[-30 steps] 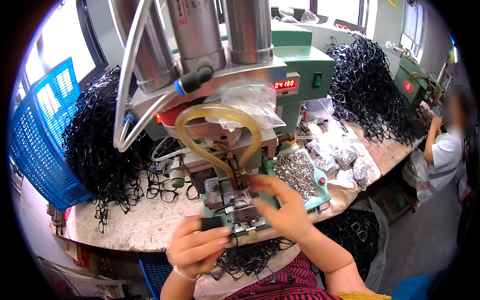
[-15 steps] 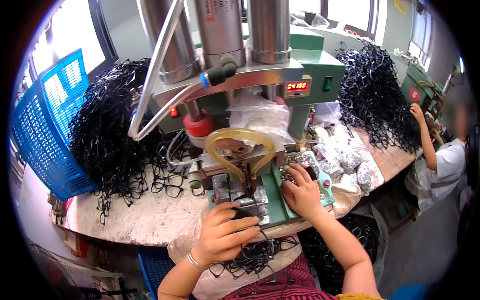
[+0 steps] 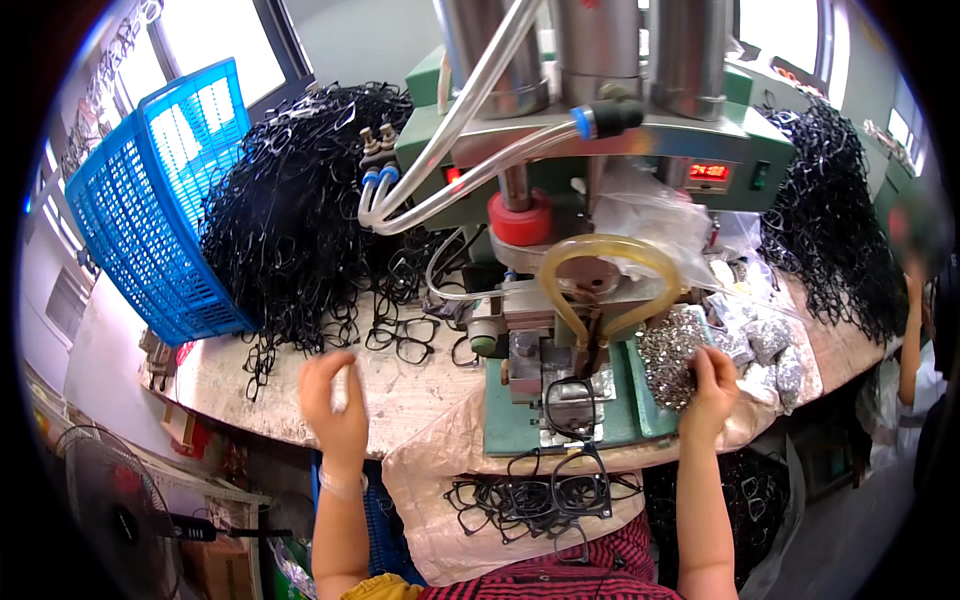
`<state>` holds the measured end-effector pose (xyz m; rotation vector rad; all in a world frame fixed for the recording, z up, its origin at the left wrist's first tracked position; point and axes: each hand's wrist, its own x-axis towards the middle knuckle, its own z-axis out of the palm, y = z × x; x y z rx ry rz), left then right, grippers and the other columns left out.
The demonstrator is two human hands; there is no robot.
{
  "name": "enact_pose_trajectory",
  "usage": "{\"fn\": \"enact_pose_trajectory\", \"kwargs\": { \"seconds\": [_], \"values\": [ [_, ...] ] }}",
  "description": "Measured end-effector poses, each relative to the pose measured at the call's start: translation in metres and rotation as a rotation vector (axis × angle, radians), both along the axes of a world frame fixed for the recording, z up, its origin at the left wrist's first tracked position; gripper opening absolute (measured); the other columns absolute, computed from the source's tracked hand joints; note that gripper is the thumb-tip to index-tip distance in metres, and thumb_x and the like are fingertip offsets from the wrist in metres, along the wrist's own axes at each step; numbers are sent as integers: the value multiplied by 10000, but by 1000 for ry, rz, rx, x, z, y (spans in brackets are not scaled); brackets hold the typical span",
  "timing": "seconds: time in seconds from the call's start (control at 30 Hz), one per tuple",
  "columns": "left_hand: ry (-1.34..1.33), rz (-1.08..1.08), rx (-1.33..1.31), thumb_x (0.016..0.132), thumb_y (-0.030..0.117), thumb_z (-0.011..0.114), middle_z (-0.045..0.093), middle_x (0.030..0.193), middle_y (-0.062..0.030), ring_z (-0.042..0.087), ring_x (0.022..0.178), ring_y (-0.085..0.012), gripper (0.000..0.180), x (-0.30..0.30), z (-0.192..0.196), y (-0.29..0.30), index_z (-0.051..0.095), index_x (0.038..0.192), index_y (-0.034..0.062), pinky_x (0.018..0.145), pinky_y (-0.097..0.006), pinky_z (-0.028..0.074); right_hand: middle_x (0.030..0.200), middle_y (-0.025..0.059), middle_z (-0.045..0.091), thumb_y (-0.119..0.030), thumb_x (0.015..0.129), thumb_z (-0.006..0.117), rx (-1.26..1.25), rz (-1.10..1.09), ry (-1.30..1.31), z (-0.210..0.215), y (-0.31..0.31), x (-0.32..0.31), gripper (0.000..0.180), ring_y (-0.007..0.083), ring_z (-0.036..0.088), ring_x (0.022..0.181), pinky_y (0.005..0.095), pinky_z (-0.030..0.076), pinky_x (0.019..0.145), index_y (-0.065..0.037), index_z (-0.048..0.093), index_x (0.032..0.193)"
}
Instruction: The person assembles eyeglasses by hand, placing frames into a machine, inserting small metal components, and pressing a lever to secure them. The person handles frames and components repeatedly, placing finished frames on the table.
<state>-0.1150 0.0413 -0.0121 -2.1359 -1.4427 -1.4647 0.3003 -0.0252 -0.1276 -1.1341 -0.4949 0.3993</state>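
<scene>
My left hand is raised over the table's front edge, away from the machine. Its fingers are slightly blurred and apart from the thumb, with nothing seen in them. At the tray of small shiny metal parts, my right hand has thumb and fingers pinched together. Anything between those fingertips is too small to make out. A black eyeglass frame rests at the press's metal jig, below a looped yellowish tube. More black eyeglass frames lie on the cloth over my lap.
A big pile of black eyeglass frames and a tilted blue basket stand left; another pile rises right. Bags of metal parts lie beyond the tray. A fan stands lower left. Another person's arm shows far right.
My left hand has let go of the eyeglass frame at the jig and swung left. My right hand has pinched its fingers at the parts tray. The view has shifted left.
</scene>
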Motion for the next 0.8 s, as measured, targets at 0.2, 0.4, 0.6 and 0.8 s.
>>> {"fn": "enact_pose_trajectory", "kwargs": {
  "seconds": [0.2,0.4,0.6,0.8],
  "values": [
    [459,60,-381,772,-36,611,638,1234,-141,561,1126,-362,263,-36,-98,122,708,1003,44,963,-414,472,888,-5,680,-22,881,709,-77,213,-136,47,16,-28,103,60,588,786,201,464,730,-1,700,982],
    [200,-20,-488,765,-20,670,629,1286,-138,580,1144,-360,195,-40,-133,78,724,941,45,976,-426,463,873,63,680,34,819,707,-261,30,-543,33,-51,-2,102,148,621,827,269,477,775,6,701,917],
    [-34,-38,-209,771,5,717,626,942,-79,543,847,-233,86,-16,-72,39,652,817,36,742,-325,441,887,86,681,57,762,704,-223,168,-719,60,-63,-20,133,226,650,856,319,493,800,-5,702,879],
    [-1119,-382,-659,983,201,488,563,732,-32,477,575,-107,150,23,-109,34,481,866,108,512,-237,370,901,81,681,30,763,728,-12,377,-637,95,11,-81,204,193,653,852,305,501,808,2,670,956]
  ]
}}
